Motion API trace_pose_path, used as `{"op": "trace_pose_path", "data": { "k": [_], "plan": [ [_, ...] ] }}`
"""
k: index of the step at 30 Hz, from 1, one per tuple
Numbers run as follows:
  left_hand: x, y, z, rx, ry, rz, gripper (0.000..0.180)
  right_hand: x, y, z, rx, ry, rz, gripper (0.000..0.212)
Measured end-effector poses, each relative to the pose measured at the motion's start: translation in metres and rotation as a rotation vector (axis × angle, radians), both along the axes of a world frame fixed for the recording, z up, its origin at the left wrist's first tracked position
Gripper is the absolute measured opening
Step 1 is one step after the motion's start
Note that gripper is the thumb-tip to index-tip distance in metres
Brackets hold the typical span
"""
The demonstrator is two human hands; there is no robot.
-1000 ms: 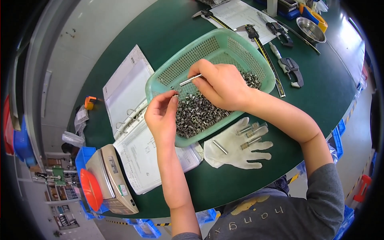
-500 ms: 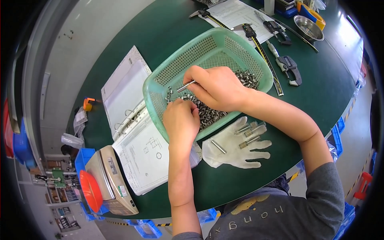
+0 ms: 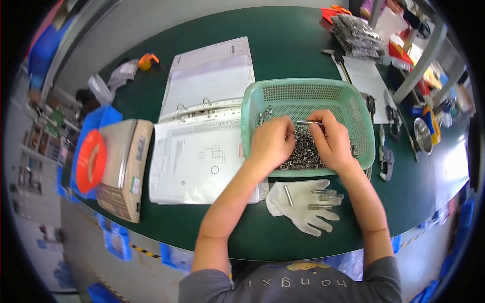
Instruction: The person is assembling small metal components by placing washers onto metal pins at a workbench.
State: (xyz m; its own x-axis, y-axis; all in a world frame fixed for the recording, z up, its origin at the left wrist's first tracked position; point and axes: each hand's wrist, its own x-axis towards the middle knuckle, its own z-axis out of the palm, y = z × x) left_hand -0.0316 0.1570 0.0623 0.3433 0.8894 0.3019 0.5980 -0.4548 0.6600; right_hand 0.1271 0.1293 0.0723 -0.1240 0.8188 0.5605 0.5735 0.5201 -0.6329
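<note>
A slim metal pin [image 3: 306, 122] sticks out leftward from my right hand [image 3: 333, 142], pinched between thumb and fingers above a green plastic basket [image 3: 309, 83]. My left hand [image 3: 272, 141] is closed at the basket's left side, its fingertips curled together; whatever they hold is hidden. Many small ring-like metal parts [image 3: 304, 154] lie heaped in the basket under both hands. In front of it a white glove [image 3: 299, 216] lies flat on the table. Another metal pin [image 3: 288, 196] and several small clear tubes [image 3: 323, 198] rest on the glove.
An open ring binder [image 3: 192, 171] with drawings lies left of the basket. Farther left stand a weighing scale [image 3: 132, 169] and an orange ring-shaped object [image 3: 91, 160]. Right of the basket are a micrometer [image 3: 386, 159] and a metal bowl [image 3: 422, 135]. Bagged parts [image 3: 356, 36] sit at the back right.
The view has turned and shifted, so the basket now appears further right and level. Both hands stay over the basket, and the right one still holds the pin.
</note>
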Motion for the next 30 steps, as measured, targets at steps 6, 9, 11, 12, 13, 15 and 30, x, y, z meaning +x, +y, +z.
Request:
{"op": "trace_pose_path", "data": {
  "k": [6, 9, 11, 12, 13, 15, 30],
  "plan": [
    [-0.021, 0.015, 0.012, -0.67, -0.818, -0.163, 0.012, -0.002, -0.006, 0.001, -0.01, -0.041, -0.05, 0.013],
    [-0.019, 0.017, 0.007, -0.779, -0.955, -0.255, 0.016, 0.0, -0.006, 0.001, 0.056, -0.066, -0.071, 0.014],
    [-0.014, 0.02, 0.0, -0.8, -0.938, -0.283, 0.018, 0.003, -0.007, 0.001, 0.07, -0.1, -0.07, 0.013],
    [-0.012, 0.019, 0.002, -0.81, -0.943, -0.279, 0.019, 0.005, -0.008, 0.001, 0.076, -0.098, -0.09, 0.013],
    [-0.01, 0.018, 0.005, -0.788, -0.927, -0.278, 0.02, 0.005, -0.007, -0.001, 0.118, -0.083, -0.077, 0.013],
    [-0.011, 0.014, 0.014, -0.796, -0.904, -0.264, 0.02, 0.005, -0.007, -0.001, 0.16, -0.076, -0.071, 0.013],
    [-0.012, 0.006, 0.012, -0.703, -0.912, -0.136, 0.027, 0.004, -0.006, -0.002, 0.185, -0.027, 0.043, 0.014]
  ]
}}
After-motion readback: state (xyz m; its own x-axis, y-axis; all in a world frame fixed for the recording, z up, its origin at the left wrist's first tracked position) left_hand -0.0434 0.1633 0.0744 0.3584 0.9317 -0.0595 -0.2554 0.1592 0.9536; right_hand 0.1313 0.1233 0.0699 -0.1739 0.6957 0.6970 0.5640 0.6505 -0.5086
